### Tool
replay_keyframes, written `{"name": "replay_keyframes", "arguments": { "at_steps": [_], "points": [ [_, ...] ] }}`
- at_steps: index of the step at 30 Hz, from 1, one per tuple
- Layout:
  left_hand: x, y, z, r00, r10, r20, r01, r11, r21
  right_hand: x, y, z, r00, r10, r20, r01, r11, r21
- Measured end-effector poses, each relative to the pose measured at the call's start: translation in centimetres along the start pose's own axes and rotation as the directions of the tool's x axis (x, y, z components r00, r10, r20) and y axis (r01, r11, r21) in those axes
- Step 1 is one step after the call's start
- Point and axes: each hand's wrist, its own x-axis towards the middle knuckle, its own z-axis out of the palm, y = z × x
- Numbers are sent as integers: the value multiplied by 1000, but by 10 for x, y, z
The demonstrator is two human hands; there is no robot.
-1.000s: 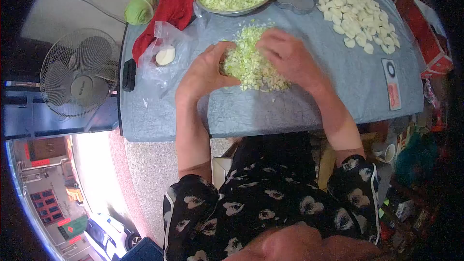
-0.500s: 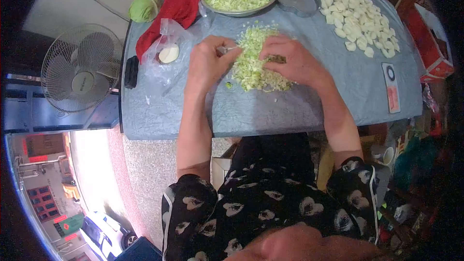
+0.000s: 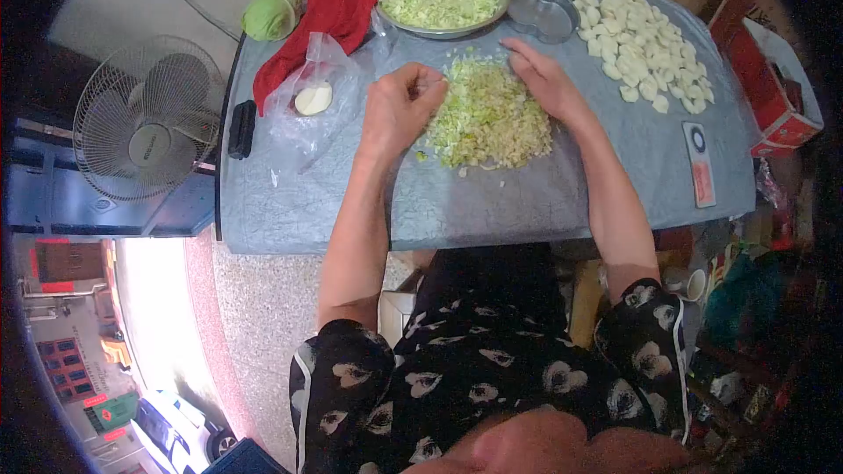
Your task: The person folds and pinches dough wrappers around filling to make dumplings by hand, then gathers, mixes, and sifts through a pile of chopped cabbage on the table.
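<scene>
Centrally, on the grey matte table [image 3: 492,202], a loose mound of finely shredded cabbage [image 3: 492,118], pale green and cream, ragged at the edges, spread flat rather than heaped. Left hand [image 3: 399,110] at the mound's left edge, fingers curled inward together, knuckles up, fingertips pressed into the shreds; whether anything is pinched inside, impossible to tell. Right hand [image 3: 546,79] on the mound's upper right edge, fingers extended and close together, laid flat against the shreds, not closed around anything.

Just beyond the mound, a round shallow metal dish [image 3: 443,29], shiny-rimmed, filled with more green shreds. Beside it to the right, an empty lobed metal mould [image 3: 544,10], dull grey. Further right, a scatter of small white dough pieces [image 3: 637,44], smooth and rounded, lying in a loose patch on the table. To the left, a crinkled clear plastic bag [image 3: 316,101] holding a pale round lump, with a red cloth [image 3: 338,0] draped over the table edge behind it and a green cabbage head [image 3: 270,13] past the edge. Off the table's left side, a wire-caged fan [image 3: 145,118].
</scene>
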Motion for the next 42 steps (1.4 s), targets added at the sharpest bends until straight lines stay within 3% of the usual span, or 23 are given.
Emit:
{"name": "replay_keyframes", "arguments": {
  "at_steps": [4, 7, 12, 15, 18, 21, 25, 27, 28, 31, 34, 37, 40, 42],
  "points": [
    [5, -2, -7, 998, -59, -5, 55, 967, -250, 23, -8, 11, 972, -54, 230, 52, 999, 18],
    [6, -3, -6, 999, -6, -51, -10, 953, -304, 37, -19, 21, 897, -154, 415, 122, 987, 103],
    [6, 2, -16, 998, -52, -47, 42, 980, -194, 24, -38, 18, 802, -244, 544, 228, 969, 99],
    [5, 0, -15, 997, -34, -68, 19, 978, -209, 1, -49, -7, 828, -268, 493, 133, 947, 292],
    [6, -5, -13, 995, -13, -95, -2, 987, -160, -13, -57, -33, 946, -113, 302, 57, 981, 187],
    [6, -4, -7, 978, 59, -200, -61, 998, -6, -28, -33, -34, 997, 42, 65, -40, 999, -30],
    [8, -24, 9, 922, 282, -266, -229, 950, 214, -43, -18, -10, 995, 101, 12, -98, 983, -154],
    [6, -24, 17, 972, 171, -162, -154, 982, 107, -45, -16, 13, 999, 43, -6, -43, 975, -216],
    [4, -21, 18, 988, 119, -103, -113, 992, 59, -43, -24, 19, 999, -19, 31, 22, 995, -101],
    [4, -5, 13, 991, -95, 93, 114, 967, -226, -27, -57, 24, 995, 5, 101, -29, 972, 235],
    [4, -1, 8, 992, -117, 56, 129, 846, -517, -7, -60, 20, 977, -38, 208, -45, 925, 378],
    [4, 4, 2, 980, -191, 61, 180, 700, -691, -12, -70, 14, 964, -225, 139, 232, 972, -33],
    [2, 10, -5, 978, -207, 5, 174, 806, -566, -23, -69, 22, 919, -354, 174, 387, 894, -225],
    [2, 10, -8, 981, -192, -5, 156, 811, -564, -23, -63, 24, 911, -384, 152, 408, 894, -186]
  ]
}}
